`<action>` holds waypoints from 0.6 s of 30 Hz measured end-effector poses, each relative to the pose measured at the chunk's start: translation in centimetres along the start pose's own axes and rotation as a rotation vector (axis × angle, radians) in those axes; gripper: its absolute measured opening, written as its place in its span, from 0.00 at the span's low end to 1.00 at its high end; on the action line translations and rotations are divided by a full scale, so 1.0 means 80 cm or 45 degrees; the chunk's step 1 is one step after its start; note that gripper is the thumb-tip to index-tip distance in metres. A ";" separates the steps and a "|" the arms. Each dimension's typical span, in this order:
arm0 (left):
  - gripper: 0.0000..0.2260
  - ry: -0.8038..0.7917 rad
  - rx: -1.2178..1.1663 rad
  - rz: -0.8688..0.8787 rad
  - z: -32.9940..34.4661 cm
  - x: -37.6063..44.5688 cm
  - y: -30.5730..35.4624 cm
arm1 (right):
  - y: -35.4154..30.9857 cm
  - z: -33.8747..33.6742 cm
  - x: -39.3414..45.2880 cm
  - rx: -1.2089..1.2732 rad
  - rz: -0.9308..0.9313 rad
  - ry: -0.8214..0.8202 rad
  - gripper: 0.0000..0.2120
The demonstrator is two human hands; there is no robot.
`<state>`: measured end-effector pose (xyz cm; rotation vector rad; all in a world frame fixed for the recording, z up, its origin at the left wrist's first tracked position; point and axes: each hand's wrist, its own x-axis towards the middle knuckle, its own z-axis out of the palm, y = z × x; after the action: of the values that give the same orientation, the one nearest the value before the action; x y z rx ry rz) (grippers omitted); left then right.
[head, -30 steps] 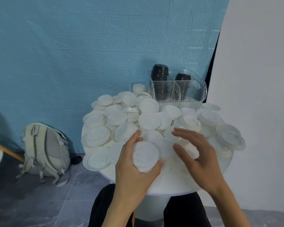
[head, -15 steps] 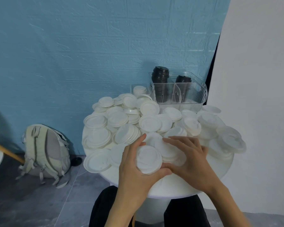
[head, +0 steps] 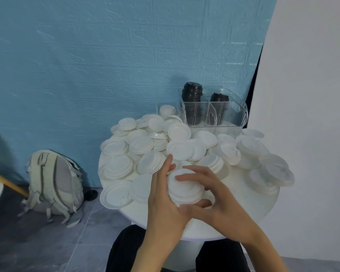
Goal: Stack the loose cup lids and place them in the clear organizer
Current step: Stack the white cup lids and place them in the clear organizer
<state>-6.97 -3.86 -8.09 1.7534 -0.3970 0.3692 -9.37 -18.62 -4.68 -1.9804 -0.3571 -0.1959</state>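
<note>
Low centre of frame, small stack of white lids (head: 185, 188) cradled in left hand (head: 166, 201) and right hand (head: 214, 195) — fingers curled round rims, likely squaring edges — clear organizer (head: 220, 114) waiting upper right on table (head: 249, 209).

Matt white plastic lids (head: 139, 144) cover a smooth white table (head: 249, 205); clear, glossy ribbed plastic organizer (head: 232, 116) at one o'clock.

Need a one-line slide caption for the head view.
Both hands hold a small stack of white lids above a lid-covered round table.
</note>
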 end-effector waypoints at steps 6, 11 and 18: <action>0.41 0.059 0.024 0.024 0.001 0.001 0.001 | -0.017 0.019 0.002 0.209 0.091 0.072 0.13; 0.35 0.097 0.135 0.087 0.004 0.002 -0.002 | -0.022 0.025 0.008 0.328 0.228 0.244 0.18; 0.38 0.018 0.108 0.075 0.004 -0.001 0.006 | -0.013 0.026 0.019 0.811 0.347 0.287 0.21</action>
<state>-7.22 -4.23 -7.77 1.8234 -0.4289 0.4453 -8.35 -16.09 -4.20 -1.3409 0.0078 -0.1096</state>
